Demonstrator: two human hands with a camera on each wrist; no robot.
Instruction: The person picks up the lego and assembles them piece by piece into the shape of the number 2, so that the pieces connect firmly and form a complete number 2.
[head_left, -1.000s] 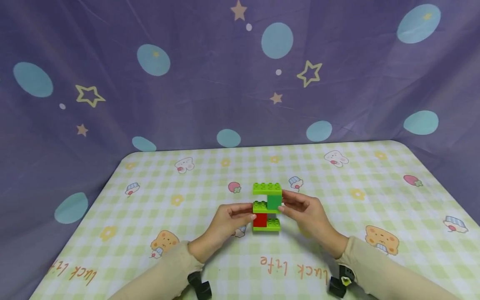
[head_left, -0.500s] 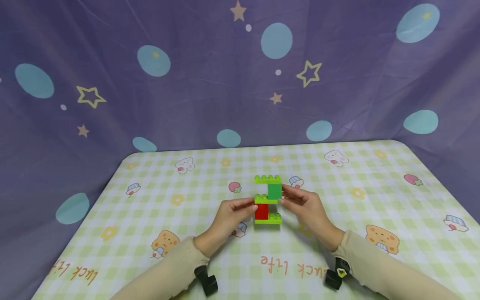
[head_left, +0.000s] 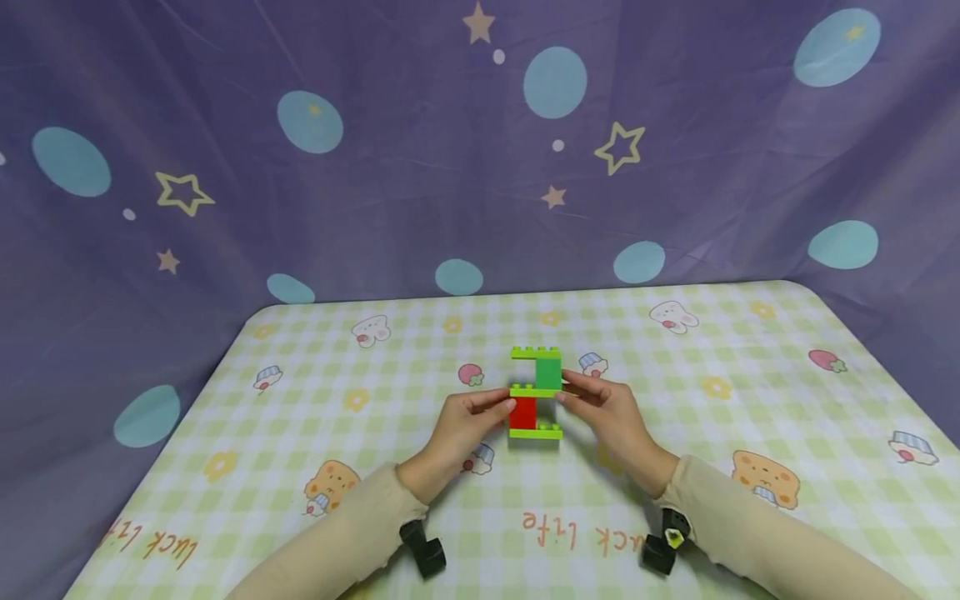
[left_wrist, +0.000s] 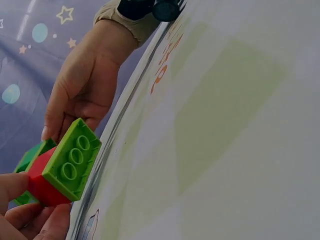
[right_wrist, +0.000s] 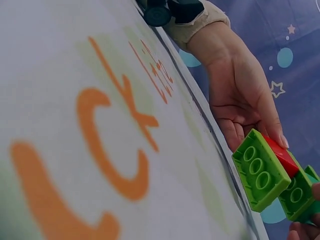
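Note:
Both hands hold a small stack of toy building bricks off the table. Its light green plates are a top plate (head_left: 536, 353), a middle plate (head_left: 536, 392) and a bottom plate (head_left: 536, 433). A red brick (head_left: 522, 413) joins the lower two at the left; a darker green brick (head_left: 549, 374) joins the upper two at the right. The left hand (head_left: 456, 435) pinches the red brick's side. At the opposite side, the right hand (head_left: 617, 421) grips the green brick by the middle plate. Hollow tubes show under the bottom plate (left_wrist: 73, 160) in the left wrist view.
A green checked tablecloth (head_left: 420, 517) with printed cartoons and lettering covers the table. Behind its far edge hangs a purple curtain (head_left: 405, 192) with stars and blue ovals. Each wrist wears a black camera mount, such as the left mount (head_left: 423, 550).
Held by both hands, the brick stack has moved up in the head view, and less of the plates' studded tops shows. The forearms have drawn slightly closer together; both grips stay the same.

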